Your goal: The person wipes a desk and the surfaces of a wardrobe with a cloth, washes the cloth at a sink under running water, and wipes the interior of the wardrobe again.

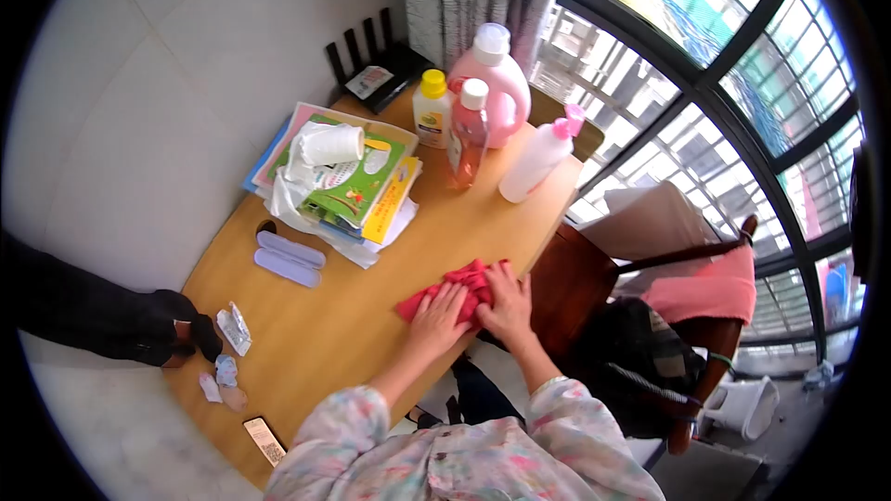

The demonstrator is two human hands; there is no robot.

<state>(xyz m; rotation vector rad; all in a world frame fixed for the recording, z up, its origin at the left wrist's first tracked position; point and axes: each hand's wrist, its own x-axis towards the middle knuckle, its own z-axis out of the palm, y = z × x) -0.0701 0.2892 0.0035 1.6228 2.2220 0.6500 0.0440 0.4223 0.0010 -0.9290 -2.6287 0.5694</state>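
A crumpled red cloth (471,280) lies on the wooden table (371,353) close to its right edge. My left hand (439,317) presses down on the cloth's left part, fingers bent over it. At the cloth's right side, my right hand (506,301) grips the folds near the table edge. Folds and fingers hide part of what each palm touches.
Behind the cloth stand a pink-topped pump bottle (538,162), an orange bottle (467,139), a yellow-capped bottle (432,111) and a big pink jug (506,88). Books (357,186), an open case (288,260), a phone (264,441) and a chair (566,278) surround the workspace.
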